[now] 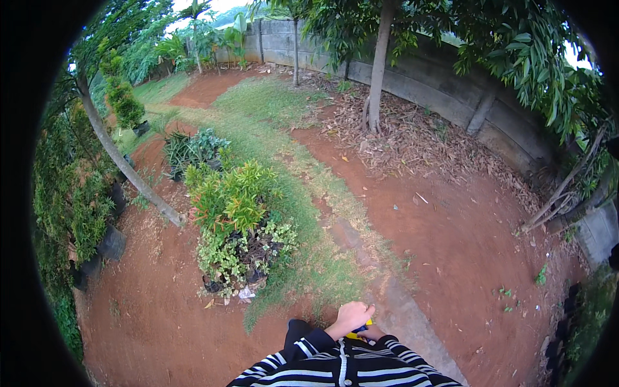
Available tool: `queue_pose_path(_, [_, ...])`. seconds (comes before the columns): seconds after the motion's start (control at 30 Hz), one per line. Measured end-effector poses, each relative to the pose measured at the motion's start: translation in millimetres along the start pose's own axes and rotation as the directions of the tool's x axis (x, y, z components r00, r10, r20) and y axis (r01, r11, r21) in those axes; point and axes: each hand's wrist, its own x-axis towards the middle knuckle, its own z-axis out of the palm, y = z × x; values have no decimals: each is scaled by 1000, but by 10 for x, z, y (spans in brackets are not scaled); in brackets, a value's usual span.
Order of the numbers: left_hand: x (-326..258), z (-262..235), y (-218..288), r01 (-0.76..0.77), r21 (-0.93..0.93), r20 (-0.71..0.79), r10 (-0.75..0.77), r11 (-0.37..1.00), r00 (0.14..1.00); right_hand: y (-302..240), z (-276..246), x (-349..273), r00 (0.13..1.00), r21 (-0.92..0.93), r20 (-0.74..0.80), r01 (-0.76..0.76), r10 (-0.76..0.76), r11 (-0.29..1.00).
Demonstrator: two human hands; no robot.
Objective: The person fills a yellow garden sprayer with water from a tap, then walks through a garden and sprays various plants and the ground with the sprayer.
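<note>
Yellow item (358,329) is held low at the frame's bottom edge, close to the body, just above the striped sleeves (342,364). Only a small yellow-and-dark sliver shows between the hands; its kind cannot be told

Left hand (350,317) is curled into a fist over the item's top, fingers closed on it. Right hand (373,333) is mostly hidden under the left and the sleeve cuff; only a bit of it shows touching the item, so its grip cannot be told

Step in hand, as judged: item is being gripped or worked at the chest, both hands together, nothing else in reach. A next move would call for the left fist to loosen so the item's working end is seen, and for the right hand to be brought clear of the cuff

Outward: red dirt ground (451,245) all round, a worn strip of path (393,297) running ahead from the hands. Potted shrubs (235,219) stand well apart to the left front, on a grass strip (303,258). A leaning trunk (122,161) lies left of them. Far ahead, a tree (377,71) in leaf litter by a concrete wall (445,84)
</note>
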Motion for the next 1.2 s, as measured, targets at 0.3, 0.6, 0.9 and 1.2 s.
queue_pose_path(0.3, [1010,-439,-284,5,-64,223,9,998,975,-439,-641,269,993,-304,-119,-50,14,951])
queue_pose_path(0.6, [2511,-1578,-28,-236,-127,292,264,963,919,-2105,-1096,50,835,-41,-526,-215,162,976])
queue_pose_path(0.9, [3424,-2100,338,-355,-292,276,434,888,858,-3316,-1649,-182,723,436,-665,172,187,883])
queue_pose_path(1.2, [4423,-2665,965,-496,-414,131,590,763,797,-3462,-2891,630,660,550,-726,387,193,740])
